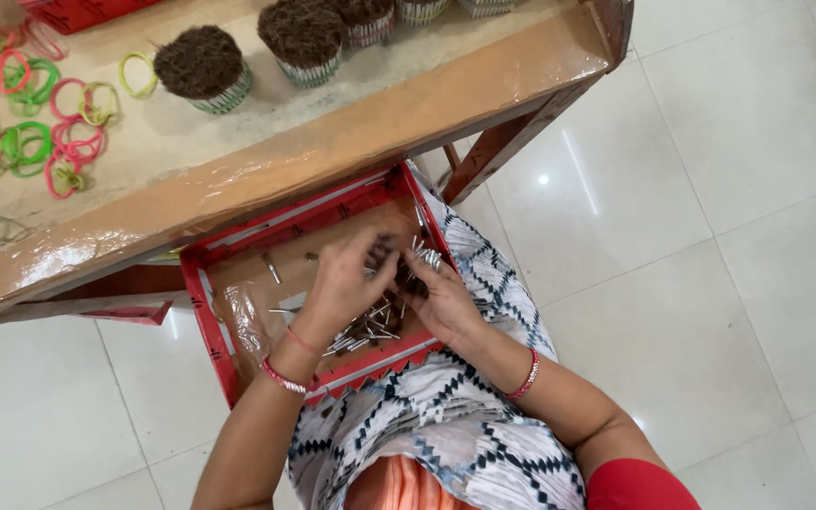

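Note:
A shallow red tray [202,312] lined with clear plastic rests on my lap. It holds a heap of thin sticks with silver and dark ends [370,331]. My left hand [347,283] reaches into the tray, palm down, fingers curled over the heap. My right hand [441,297] meets it from the right, fingers gathered around a small bunch of the sticks [424,255]. A few loose sticks [273,271] lie apart at the tray's far left. Whether the left hand holds sticks is hidden under its fingers.
A wooden table [351,132] wrapped in clear plastic stands just beyond the tray. On it are round bundles of dark-tipped sticks [200,64] and several coloured rubber bands [30,123]. White floor tiles [729,236] spread to the right.

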